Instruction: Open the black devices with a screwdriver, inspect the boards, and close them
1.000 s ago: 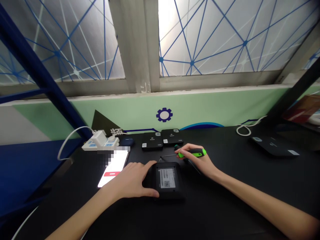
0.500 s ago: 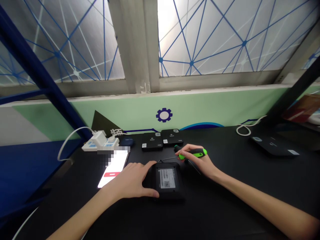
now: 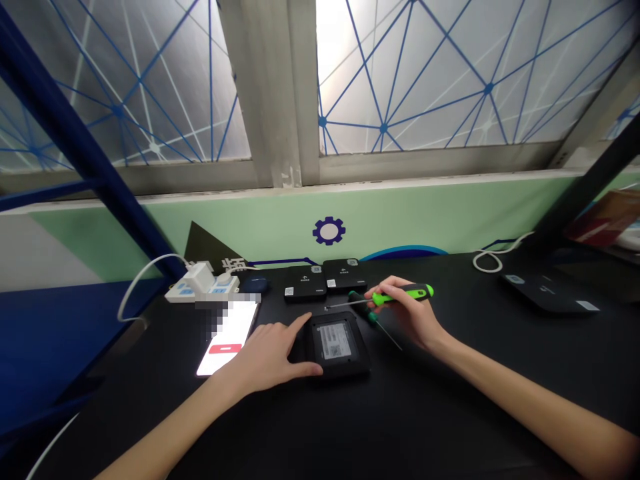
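Observation:
A flat black electronic box (image 3: pixel 327 368) lies label side up on the table, its white label (image 3: pixel 336 341) facing me. My left hand (image 3: pixel 270 353) grips its left side, index finger at the far corner and thumb at the near one. In my right hand (image 3: pixel 407 313) is a screwdriver with a green and black handle (image 3: pixel 409 294), held almost level. Its thin shaft points left, with the tip just beyond the box's far edge, by a tiny metallic bit (image 3: pixel 327 308) too small to name. A second, dark green screwdriver (image 3: pixel 371 316) lies right of the box.
Two similar black boxes (image 3: pixel 305 283) stand side by side farther back, and another black device (image 3: pixel 547 293) lies at the right. A lit phone (image 3: pixel 230 337) is left of my left hand. Behind it sit a power strip (image 3: pixel 175 292) with a white plug and a small dark blue case (image 3: pixel 255 285).
My right hand has moved right and slightly up with the screwdriver, its tip drawn off the box's far edge. The box, seemingly tipped before, now lies flatter under my left hand.

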Available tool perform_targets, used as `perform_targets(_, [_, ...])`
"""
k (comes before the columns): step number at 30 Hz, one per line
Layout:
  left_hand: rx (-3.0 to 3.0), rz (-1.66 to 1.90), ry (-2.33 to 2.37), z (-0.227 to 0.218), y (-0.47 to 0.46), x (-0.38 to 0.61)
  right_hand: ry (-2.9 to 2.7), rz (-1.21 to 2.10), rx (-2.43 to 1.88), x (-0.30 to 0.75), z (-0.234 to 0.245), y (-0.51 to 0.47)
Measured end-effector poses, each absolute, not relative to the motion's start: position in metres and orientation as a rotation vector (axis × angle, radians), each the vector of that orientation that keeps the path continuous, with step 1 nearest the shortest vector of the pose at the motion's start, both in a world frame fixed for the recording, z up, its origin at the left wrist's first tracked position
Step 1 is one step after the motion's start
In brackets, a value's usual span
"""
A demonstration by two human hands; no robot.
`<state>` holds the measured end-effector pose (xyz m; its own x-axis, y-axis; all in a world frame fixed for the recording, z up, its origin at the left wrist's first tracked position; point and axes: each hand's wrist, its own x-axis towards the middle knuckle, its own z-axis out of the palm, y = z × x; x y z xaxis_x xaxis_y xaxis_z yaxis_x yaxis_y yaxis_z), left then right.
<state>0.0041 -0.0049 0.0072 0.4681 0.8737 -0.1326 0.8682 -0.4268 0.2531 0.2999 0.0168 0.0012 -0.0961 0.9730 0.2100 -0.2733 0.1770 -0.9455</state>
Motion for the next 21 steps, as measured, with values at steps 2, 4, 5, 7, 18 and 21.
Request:
perform_targets(2, [2.457,0.053,1.487,0.0051,-0.0050,0.0043,-1.134,1.346,-0.791,0.3009,0.0032,0.0166])
perform_targets(4, [2.477,0.077,1.482,0.0041,-0.0053,0.0044,-1.097,1.435,-0.808,0.3009,0.0035,0.0166])
perform_targets(5, [2.488,0.092,1.479,0.0039,-0.0055,0.0045,-1.086,1.465,-0.825,0.3005,0.0031,0.0167])
perform_targets(7, [2.509,0.128,1.465,0.0042,-0.0060,0.0047,-1.078,1.495,-0.866,0.2991,0.0017,0.0170])
perform_targets(18, [2.674,0.296,1.207,0.0004,-0.0074,0.0051,-1.050,1.474,-0.942,0.2953,-0.0016,0.0190])
perform_targets(21, [2.665,0.306,1.199,0.0001,-0.0074,0.0046,-1.049,1.471,-0.942,0.2954,-0.0013,0.0183])
